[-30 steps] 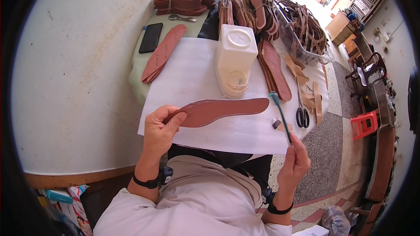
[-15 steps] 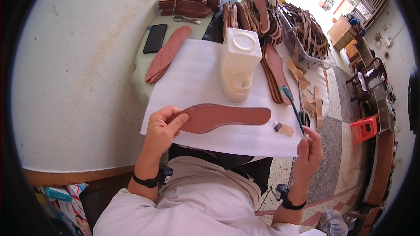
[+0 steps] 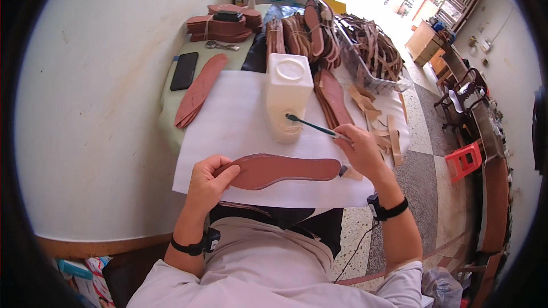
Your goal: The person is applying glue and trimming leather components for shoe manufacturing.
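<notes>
Between the thumb and fingers of my left hand [image 3: 212,181] is the heel end of a reddish-brown shoe insole [image 3: 285,171], held flat above the white sheet. Pale residue runs along its edge. My right hand [image 3: 361,147] grips a slim dark green brush [image 3: 317,126] by its pale end. The brush head is at the opening low on a cream plastic jug [image 3: 288,88]; whether it touches what is inside, I cannot tell. To the right of the jug lies a stack of insoles [image 3: 338,100].
A white sheet [image 3: 228,108] covers the table. At the left are a black phone [image 3: 184,71] and fanned insoles [image 3: 201,91]. Bundled insoles [image 3: 297,37] stand at the back beside a clear bin [image 3: 371,80] of leather strips. Tan scraps [image 3: 394,140] lie at the right edge.
My right hand has moved up and left, bringing the brush from the table's right side to the jug's opening. My left hand still holds the insole. The whole view has shifted slightly.
</notes>
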Motion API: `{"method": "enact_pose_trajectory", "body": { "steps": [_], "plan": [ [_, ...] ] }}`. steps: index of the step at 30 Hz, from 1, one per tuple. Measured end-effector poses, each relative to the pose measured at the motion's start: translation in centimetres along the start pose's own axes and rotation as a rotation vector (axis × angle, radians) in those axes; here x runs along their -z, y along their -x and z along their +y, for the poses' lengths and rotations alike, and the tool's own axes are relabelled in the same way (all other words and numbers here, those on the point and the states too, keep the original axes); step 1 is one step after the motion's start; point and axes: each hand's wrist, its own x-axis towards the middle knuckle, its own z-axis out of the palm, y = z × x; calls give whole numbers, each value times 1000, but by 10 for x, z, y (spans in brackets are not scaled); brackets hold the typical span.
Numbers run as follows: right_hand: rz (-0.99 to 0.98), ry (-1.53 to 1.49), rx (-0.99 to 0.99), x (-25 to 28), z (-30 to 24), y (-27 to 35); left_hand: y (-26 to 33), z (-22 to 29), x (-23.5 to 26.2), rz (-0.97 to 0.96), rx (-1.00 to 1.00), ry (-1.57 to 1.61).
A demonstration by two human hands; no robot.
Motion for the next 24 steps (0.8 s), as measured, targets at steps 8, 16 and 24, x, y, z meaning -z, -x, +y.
{"method": "enact_pose_trajectory", "body": {
  "steps": [8, 16, 24],
  "plan": [
    [-27, 6, 0, 9, 7, -3, -6, -2, -16, -33, -52, -6],
    [213, 34, -285, 80, 59, 21, -12, -17, -18, -46, -124, -30],
    [317, -59, -534, 110, 96, -1, -14, -24, -14, -117, -149, -83]
  ]
}}
